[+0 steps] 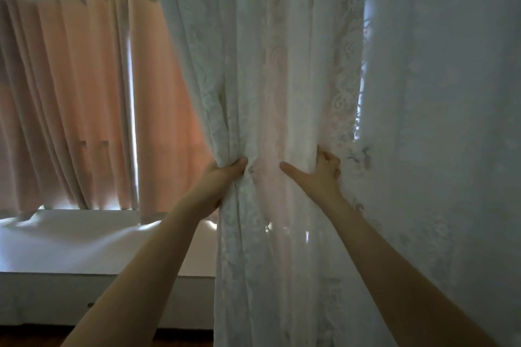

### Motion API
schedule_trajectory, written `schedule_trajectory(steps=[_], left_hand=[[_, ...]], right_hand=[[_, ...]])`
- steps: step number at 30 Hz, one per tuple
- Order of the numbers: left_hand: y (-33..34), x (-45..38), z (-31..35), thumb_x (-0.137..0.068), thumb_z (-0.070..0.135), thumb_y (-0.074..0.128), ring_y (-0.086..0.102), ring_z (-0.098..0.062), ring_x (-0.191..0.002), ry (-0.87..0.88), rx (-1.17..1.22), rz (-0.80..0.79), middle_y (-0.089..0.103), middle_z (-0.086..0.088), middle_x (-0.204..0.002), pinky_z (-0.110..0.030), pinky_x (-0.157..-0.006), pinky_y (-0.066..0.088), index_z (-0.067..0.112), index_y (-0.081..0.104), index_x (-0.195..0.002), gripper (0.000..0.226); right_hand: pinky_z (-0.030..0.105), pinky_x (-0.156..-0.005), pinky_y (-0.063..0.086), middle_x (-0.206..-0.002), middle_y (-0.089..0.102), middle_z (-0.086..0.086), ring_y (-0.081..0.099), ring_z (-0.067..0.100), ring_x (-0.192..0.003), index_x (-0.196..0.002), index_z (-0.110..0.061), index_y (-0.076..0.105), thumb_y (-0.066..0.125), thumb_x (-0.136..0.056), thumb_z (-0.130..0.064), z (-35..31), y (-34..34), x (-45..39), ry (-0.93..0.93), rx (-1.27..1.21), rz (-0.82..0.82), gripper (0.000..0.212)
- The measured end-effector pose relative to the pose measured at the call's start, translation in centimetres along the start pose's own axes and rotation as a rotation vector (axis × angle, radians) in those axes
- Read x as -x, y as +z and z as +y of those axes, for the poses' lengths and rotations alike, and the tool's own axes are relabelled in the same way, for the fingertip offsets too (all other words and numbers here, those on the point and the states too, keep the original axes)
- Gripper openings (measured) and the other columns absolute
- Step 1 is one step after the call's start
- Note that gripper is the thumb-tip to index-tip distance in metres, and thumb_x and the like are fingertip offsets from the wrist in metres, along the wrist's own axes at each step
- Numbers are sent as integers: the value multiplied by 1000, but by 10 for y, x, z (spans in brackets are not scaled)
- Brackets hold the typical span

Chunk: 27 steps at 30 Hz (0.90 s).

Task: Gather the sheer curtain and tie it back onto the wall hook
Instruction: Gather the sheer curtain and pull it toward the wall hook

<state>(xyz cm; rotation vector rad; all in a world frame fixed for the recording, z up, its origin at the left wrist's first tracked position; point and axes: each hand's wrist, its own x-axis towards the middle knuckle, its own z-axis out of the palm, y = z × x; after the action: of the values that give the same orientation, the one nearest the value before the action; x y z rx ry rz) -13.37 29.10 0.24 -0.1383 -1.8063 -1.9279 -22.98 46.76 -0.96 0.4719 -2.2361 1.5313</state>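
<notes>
Two bare forearms come up from the bottom edge of the frame, and each one ends at the sheer curtain [270,87], which hangs through the middle of the picture from top to bottom. At the left edge of the gathered cloth, the left hand [222,177] is closed on the curtain: its thumb lies across the front of the folds and the other fingers go behind them, so these fingers are hidden. At the lower middle, a little to the right, the right hand [321,175] is pressed against the cloth. Its thumb [290,167] sticks out to the left over the front, apart from the other fingers, which curl into a fold; I cannot tell if they really pinch it. Between the two hands the curtain is bunched into narrow pleats, and above and below them it spreads wider.

More sheer cloth fills the right part of the frame and covers everything behind it. Only a thin bright gap shows at the upper right. Peach drapes [84,93] with eyelets hang at the upper left, above a white surface [84,239] whose nature is hard to make out.
</notes>
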Motion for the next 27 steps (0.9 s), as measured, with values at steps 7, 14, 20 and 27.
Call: schedule_trajectory(steps=[7,14,20,27], left_hand=[[0,-2,-1,-94,17,58,65,-20,-79,25,-60,152,69,-2,-82,-34,-75,53,3,63,-110,22],[19,-4,-3,-93,38,56,62,-19,-113,66,-119,110,64,-4,-125,-42,-101,48,14,53,-133,47],[39,5,6,-70,65,59,68,-14,-98,61,-130,-6,69,5,-103,-31,-89,53,26,58,-112,57],[29,-6,-3,-88,23,66,69,-20,-100,120,-24,125,72,-4,-105,-33,-85,55,14,67,-113,27]], right_hand=[[33,-108,27,-129,44,14,37,32,-123,-109,7,61,59,-87,-18,-1,22,-7,-76,-37,105,33],[41,-112,31,-140,47,9,40,23,-132,-140,-10,39,40,-92,-26,-17,34,47,-430,-117,-65,51],[6,-103,30,-137,40,-19,34,-23,-119,-147,-27,21,50,-92,-18,-38,27,69,-486,-89,-387,63],[8,-103,28,-136,49,-7,41,-4,-125,-116,-20,63,68,-84,-23,-15,-14,53,-528,-77,-112,32]])
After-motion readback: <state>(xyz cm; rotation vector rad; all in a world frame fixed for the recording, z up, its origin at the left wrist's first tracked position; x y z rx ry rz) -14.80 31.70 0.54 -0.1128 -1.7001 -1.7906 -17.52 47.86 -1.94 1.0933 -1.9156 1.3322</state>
